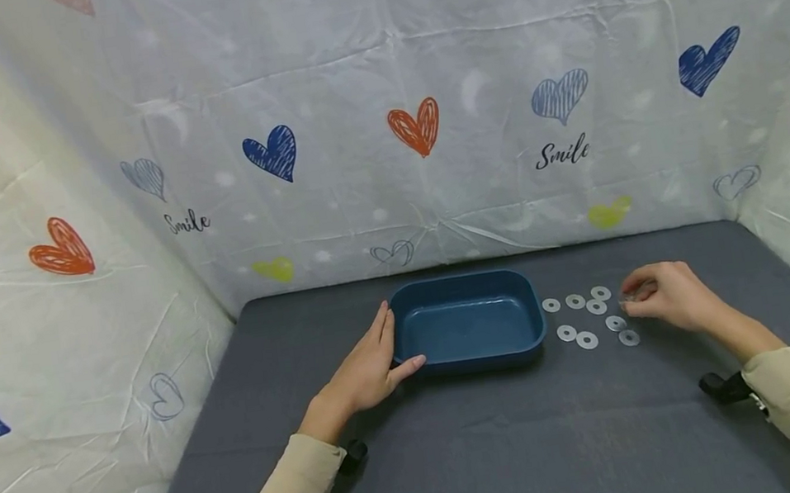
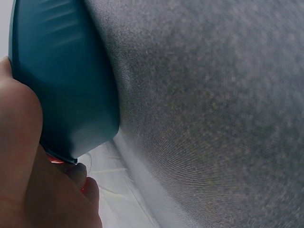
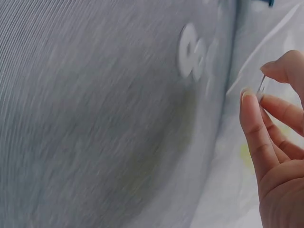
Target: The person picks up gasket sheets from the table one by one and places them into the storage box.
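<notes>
A dark blue rectangular dish [image 1: 474, 363] stands on the grey table, its bare inside facing up. My left hand [image 1: 366, 365] holds the dish at its left end, fingers along the side wall and thumb at the front rim. In the left wrist view the dish's outer wall [image 2: 66, 80] fills the upper left, beside the thumb. To the right of the dish, my right hand [image 1: 671, 297] pinches a thin metal washer [image 3: 261, 85] between thumb and fingertips, seen edge-on in the right wrist view. Several flat washers [image 1: 587, 340] lie loose between this hand and the dish.
Grey cloth covers the table [image 1: 498, 458]. A white curtain [image 1: 359, 201] printed with hearts hangs behind the far edge and down both sides. Two washers overlap each other [image 3: 187, 50] in the right wrist view. Black straps sit at both wrists.
</notes>
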`<move>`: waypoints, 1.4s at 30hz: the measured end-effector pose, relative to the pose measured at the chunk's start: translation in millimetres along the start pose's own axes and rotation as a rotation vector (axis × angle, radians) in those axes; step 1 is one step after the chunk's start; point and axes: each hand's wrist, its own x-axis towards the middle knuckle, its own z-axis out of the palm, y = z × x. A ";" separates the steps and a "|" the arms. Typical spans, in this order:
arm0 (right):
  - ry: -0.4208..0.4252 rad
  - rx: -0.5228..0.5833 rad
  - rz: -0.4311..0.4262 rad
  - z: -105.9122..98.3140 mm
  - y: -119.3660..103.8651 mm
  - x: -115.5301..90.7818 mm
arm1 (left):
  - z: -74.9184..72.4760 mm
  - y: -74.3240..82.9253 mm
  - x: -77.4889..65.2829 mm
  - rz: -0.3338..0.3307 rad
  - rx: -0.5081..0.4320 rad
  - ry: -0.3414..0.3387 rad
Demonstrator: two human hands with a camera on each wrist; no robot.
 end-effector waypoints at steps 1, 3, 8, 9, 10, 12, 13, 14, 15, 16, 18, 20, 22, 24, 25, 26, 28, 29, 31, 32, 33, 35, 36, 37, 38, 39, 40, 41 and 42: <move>0.000 0.012 -0.009 1.3 -3.3 0.3 | -0.2 0.5 -0.2 -0.004 0.004 -0.003; 0.004 0.028 -0.036 3.9 -10.0 1.8 | -0.1 1.1 -0.3 -0.015 0.019 -0.012; 0.014 0.049 -0.113 10.5 -26.8 8.0 | -0.4 2.6 -0.3 -0.031 0.037 -0.025; 0.015 0.053 -0.125 11.9 -30.0 9.4 | -0.5 2.7 -0.3 -0.033 0.039 -0.027; 0.016 0.059 -0.133 13.2 -32.9 10.7 | -0.6 2.9 -0.2 -0.031 0.035 -0.026; 0.017 0.067 -0.148 16.3 -38.3 13.1 | -0.8 3.0 0.1 -0.037 0.040 -0.034; 0.021 0.072 -0.156 17.9 -40.8 14.5 | -1.0 3.0 0.1 -0.040 0.043 -0.040; 0.023 0.077 -0.163 19.6 -43.2 15.7 | -1.1 3.0 0.2 -0.041 0.043 -0.042; 0.029 0.082 -0.170 21.5 -45.7 17.1 | -1.2 2.9 0.1 -0.037 0.040 -0.040; 0.031 0.086 -0.178 23.2 -48.0 18.7 | -1.4 2.8 0.1 -0.034 0.036 -0.039; 0.038 0.093 -0.194 26.8 -52.7 21.8 | -1.7 2.7 -0.2 -0.033 0.034 -0.039; 0.038 0.110 -0.206 30.4 -58.1 24.5 | -1.7 2.2 -0.3 -0.030 0.028 -0.034; 0.034 0.123 -0.216 34.1 -63.6 27.2 | -1.5 1.8 -0.3 -0.033 0.028 -0.035; 0.026 0.138 -0.220 38.1 -69.5 29.9 | -1.2 1.4 -0.2 -0.035 0.029 -0.034; 0.021 0.148 -0.222 40.0 -72.8 31.0 | -1.1 1.3 -0.2 -0.034 0.030 -0.033; 0.013 0.155 -0.222 41.9 -75.7 32.3 | -1.2 1.4 -0.4 -0.036 0.031 -0.033; 0.002 0.162 -0.226 46.1 -81.1 35.6 | -1.1 1.4 -0.4 -0.037 0.036 -0.034; -0.002 0.165 -0.232 48.0 -84.0 36.9 | -1.2 1.6 -0.5 -0.038 0.038 -0.035; -0.007 0.164 -0.248 51.8 -88.6 39.9 | -1.5 1.9 -0.9 -0.034 0.030 -0.031; -0.007 0.163 -0.261 53.5 -90.9 41.4 | -1.3 1.8 -1.1 -0.035 0.029 -0.031; -0.005 0.158 -0.274 55.4 -92.8 42.8 | -1.5 2.1 -1.4 -0.031 0.023 -0.028; 0.001 0.154 -0.296 58.8 -96.5 45.4 | -1.7 2.6 -2.2 -0.026 0.014 -0.023; 0.004 0.152 -0.301 60.7 -98.0 46.8 | -2.1 3.1 -2.5 -0.024 0.009 -0.020; 0.007 0.150 -0.308 62.7 -99.4 48.3 | -2.7 3.7 -2.8 -0.025 0.011 -0.021; 0.011 0.149 -0.315 64.4 -101.1 49.5 | -3.4 4.3 -3.0 -0.026 0.014 -0.024; 0.013 0.149 -0.317 66.4 -102.3 51.1 | -4.0 4.8 -3.0 -0.029 0.016 -0.027; 0.013 0.153 -0.318 68.2 -104.2 52.5 | -4.2 4.6 -2.9 -0.031 0.020 -0.031; 0.012 0.154 -0.319 69.9 -105.9 53.7 | -4.9 5.0 -2.8 -0.035 0.024 -0.036; 0.011 0.154 -0.320 71.8 -107.6 55.2 | -4.9 4.6 -2.9 -0.036 0.025 -0.036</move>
